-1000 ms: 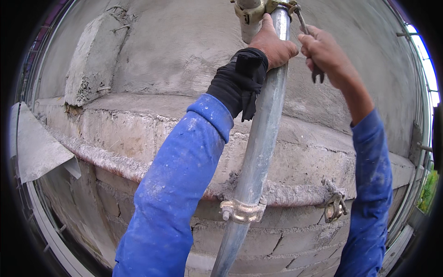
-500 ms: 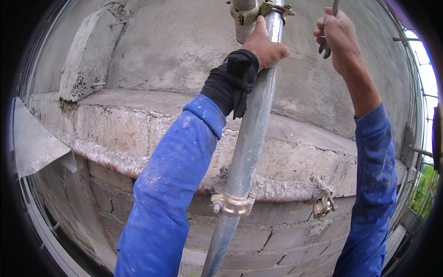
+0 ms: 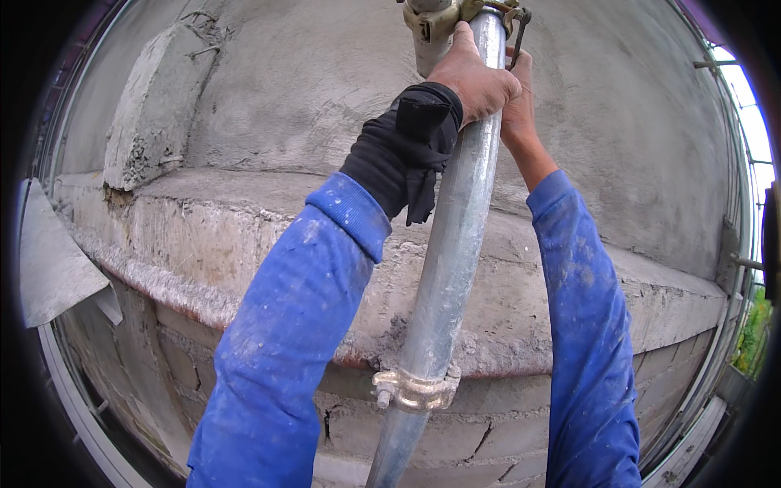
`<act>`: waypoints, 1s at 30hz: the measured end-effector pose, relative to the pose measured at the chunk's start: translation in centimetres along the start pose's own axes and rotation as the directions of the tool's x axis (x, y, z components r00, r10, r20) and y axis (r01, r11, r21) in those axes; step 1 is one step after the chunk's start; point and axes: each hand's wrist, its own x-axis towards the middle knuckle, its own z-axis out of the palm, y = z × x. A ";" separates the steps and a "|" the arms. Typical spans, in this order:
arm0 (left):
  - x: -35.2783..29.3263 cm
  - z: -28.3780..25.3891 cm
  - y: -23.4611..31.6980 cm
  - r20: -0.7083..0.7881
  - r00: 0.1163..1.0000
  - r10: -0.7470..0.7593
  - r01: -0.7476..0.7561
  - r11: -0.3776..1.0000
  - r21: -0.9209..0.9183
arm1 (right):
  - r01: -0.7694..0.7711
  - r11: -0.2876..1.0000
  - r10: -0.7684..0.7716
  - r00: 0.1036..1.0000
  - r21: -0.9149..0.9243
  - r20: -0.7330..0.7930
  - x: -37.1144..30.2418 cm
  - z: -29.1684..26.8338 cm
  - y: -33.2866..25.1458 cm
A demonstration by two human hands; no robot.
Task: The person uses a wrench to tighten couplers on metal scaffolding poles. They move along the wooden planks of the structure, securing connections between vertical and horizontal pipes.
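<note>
A grey galvanized scaffold pipe runs up through the middle of the view, leaning slightly. My left hand, with a black wrap at the wrist, grips it near the top, thumb pointing up. Just above, a scaffold clamp joins it to a shorter pipe piece at its left; the upper part is cut off by the frame. My right hand is closed on a dark metal wrench at the right side of that clamp. Its fingers are partly hidden behind the pipe and my left hand.
A second clamp circles the pipe lower down. Behind stand a rough plastered wall, a concrete ledge and block masonry. A concrete stub juts out at upper left, a metal sheet below. Scaffold bars line the right edge.
My right hand has moved left with the wrench, from open air at the right to the upper clamp. My left hand stays on the pipe. My right forearm now covers the coupler seen at lower right.
</note>
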 end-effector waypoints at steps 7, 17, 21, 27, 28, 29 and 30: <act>0.6 0.0 -0.8 -0.044 0.999 0.027 -0.023 0.996 0.081 | 0.039 0.998 -0.037 0.999 -0.049 0.037 2.1 1.6 3.2; 1.1 0.1 -0.9 -0.044 0.999 -0.014 0.019 0.994 0.109 | 0.067 0.938 -0.058 0.998 -0.341 0.034 1.2 0.8 1.5; 0.6 -0.6 -0.6 -0.072 0.997 0.007 0.001 0.993 0.118 | 0.215 0.923 -0.209 0.976 -0.320 0.054 0.3 1.0 0.1; 1.7 0.9 -1.3 -0.197 0.949 0.247 -0.233 0.968 0.092 | 0.211 0.886 -0.154 0.974 -0.413 0.167 0.2 -2.3 -1.0; 1.2 0.4 -1.7 -0.141 0.978 0.154 -0.142 0.985 0.096 | 0.101 0.923 -0.019 0.976 -0.371 0.218 -0.8 -3.0 -3.1; 0.5 -0.3 -1.6 -0.088 0.994 0.061 -0.051 0.993 0.110 | -0.016 0.940 0.113 0.957 -0.340 0.266 -1.6 -3.8 -5.3; 0.2 -1.0 -1.5 -0.040 0.999 -0.028 0.033 0.992 0.121 | -0.252 0.935 0.331 0.874 -0.249 0.357 -1.5 -5.7 -9.8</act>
